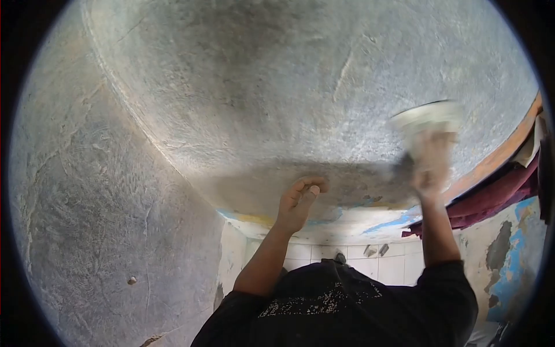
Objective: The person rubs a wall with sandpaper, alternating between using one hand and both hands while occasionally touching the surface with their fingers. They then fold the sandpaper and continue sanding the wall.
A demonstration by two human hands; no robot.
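My right hand grips a pale, flat, wide-edged tool against the grey plastered wall. Motion blurs both the hand and the tool, so its exact kind is unclear. Its broad, slightly curved edge points up the wall, with a dark line along it. Lower and to the left, my left hand is loosely curled, the thumb close to the bent fingers. Nothing shows in it. It is in front of the lower wall; whether it touches the surface I cannot tell.
A second grey wall meets this one at a corner on the left. Dark red cloth hangs beside a brownish edge at right. Peeling blue paint marks the lower right wall. Small dark pieces lie on white floor tiles.
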